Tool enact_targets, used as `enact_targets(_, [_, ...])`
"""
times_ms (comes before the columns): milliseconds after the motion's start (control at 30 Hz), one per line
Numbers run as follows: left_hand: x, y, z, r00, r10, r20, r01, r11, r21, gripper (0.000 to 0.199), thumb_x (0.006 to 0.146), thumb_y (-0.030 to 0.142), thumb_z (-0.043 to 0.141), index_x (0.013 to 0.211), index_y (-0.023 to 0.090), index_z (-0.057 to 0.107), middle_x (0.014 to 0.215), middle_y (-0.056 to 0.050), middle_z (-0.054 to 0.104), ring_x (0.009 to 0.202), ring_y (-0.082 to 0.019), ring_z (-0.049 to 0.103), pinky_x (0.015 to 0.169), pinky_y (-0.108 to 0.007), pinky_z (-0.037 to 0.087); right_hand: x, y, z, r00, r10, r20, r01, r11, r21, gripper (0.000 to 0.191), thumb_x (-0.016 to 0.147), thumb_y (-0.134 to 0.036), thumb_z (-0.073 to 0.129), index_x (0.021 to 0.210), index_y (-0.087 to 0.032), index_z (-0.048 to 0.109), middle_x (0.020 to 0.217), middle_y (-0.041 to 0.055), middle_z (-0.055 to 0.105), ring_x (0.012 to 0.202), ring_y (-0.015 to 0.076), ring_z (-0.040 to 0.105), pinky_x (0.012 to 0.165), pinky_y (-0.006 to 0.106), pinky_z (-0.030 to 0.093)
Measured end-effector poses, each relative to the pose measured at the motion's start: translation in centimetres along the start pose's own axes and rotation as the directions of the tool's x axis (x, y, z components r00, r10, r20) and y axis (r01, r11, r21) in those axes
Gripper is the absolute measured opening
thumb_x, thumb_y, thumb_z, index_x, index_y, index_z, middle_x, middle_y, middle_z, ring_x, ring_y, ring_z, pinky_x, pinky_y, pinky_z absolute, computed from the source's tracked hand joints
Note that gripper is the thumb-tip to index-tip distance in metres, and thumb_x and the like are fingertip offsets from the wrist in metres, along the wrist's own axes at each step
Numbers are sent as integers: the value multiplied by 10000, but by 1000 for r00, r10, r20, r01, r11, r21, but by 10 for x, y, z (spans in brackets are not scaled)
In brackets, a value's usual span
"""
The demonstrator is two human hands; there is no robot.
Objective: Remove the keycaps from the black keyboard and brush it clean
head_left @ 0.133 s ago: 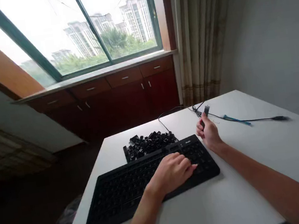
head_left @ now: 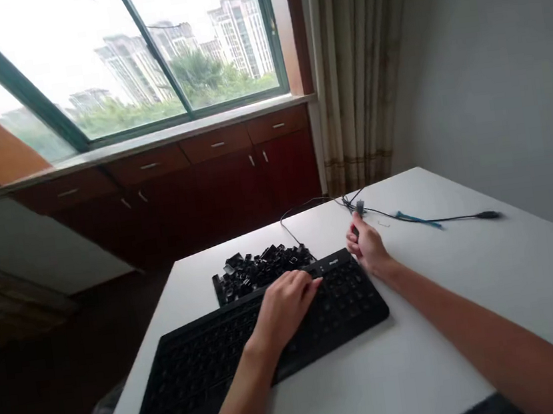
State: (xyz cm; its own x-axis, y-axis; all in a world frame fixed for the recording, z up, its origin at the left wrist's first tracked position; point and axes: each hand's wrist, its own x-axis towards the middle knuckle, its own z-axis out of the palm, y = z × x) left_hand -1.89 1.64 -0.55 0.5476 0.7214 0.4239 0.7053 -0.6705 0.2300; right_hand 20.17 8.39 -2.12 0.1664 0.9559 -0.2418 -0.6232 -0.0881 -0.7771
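A black keyboard (head_left: 338, 300) lies slanted across the white table. Over its upper middle part is my left hand (head_left: 286, 303), its fingers curled together and the fingertips mostly hidden; whether it holds anything is not visible. Just beyond the keyboard's right back corner, my right hand (head_left: 369, 242) is closed round a small dark tool (head_left: 360, 208) with a grey end pointing up. A heap of loose black keycaps (head_left: 259, 269) lies behind the keyboard, close to its back edge.
Behind my right hand a thin black cable (head_left: 449, 218) runs across the white table (head_left: 496, 274), over a blue strip (head_left: 422, 219). Another thin cable curves behind the keycaps. Past the table's far edge stand red-brown cabinets (head_left: 223, 186) under a window.
My left hand has moved left and up over the keyboard, away from its right-hand keys. The whole view has shifted, and my right hand keeps hold of the tool.
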Motion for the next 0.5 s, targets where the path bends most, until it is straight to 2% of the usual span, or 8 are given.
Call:
enact_targets(67, [1,-2,-3,998,-41,-54,38,998,-51,202,986,379,558,895,198,569,802,-14,618,727,-158,584,704,-295,478,0,0,1,1000,10,-4,-10,1000,-16,361,965,-370,617,1263,-168,589,1248,100,619,1040,236,644,865,445,564])
enact_targets(100, [1,-1,-5,998,4,-60,-8,997,-77,222,946,412,618,997,201,574,838,-24,621,758,-173,586,711,-305,486,1,0,1,1000,11,-12,-11,1000,-22,363,965,-369,617,1266,-168,588,1252,101,617,1044,237,643,868,447,563])
enact_targets(200, [4,7,-8,957,287,44,-275,945,-176,498,824,463,744,1173,187,521,1076,-98,623,950,-235,595,823,-360,518,5,-1,2,999,14,-30,-15,999,-39,363,964,-366,618,1267,-168,588,1255,101,616,1048,238,642,871,449,562])
enact_targets(233, [5,9,-8,938,337,87,-320,933,-165,466,825,439,744,1157,194,528,1078,-96,622,938,-233,592,817,-359,517,6,-1,2,999,11,-34,-12,999,-40,362,965,-367,618,1266,-168,589,1252,101,617,1046,237,643,869,448,563])
enact_targets(300, [4,11,-7,906,381,182,-359,922,-144,251,883,333,683,1063,209,559,993,-71,626,868,-212,590,781,-340,508,9,-1,2,1000,3,-29,-4,999,-39,359,966,-371,615,1260,-166,590,1242,100,621,1034,233,646,861,442,565])
enact_targets(367, [1,10,-3,895,391,215,-365,919,-151,38,938,231,594,964,213,573,902,-51,611,792,-184,582,722,-304,490,11,-1,2,1000,-9,-13,9,999,-32,346,969,-376,610,1241,-162,597,1204,93,634,990,218,655,828,418,574])
enact_targets(433, [-1,6,1,891,403,211,-371,912,-175,64,961,186,541,923,216,583,865,-39,606,765,-166,587,701,-281,483,13,1,2,1000,-30,8,30,999,-23,315,979,-396,593,1174,-149,614,1072,66,658,843,169,659,720,345,578])
enact_targets(500, [-3,3,6,911,380,158,-348,917,-196,62,953,212,568,897,217,592,841,-28,610,730,-152,593,675,-261,483,16,4,1,998,-57,30,57,998,-13,306,993,-442,556,1022,-143,616,818,0,627,596,100,578,533,241,506])
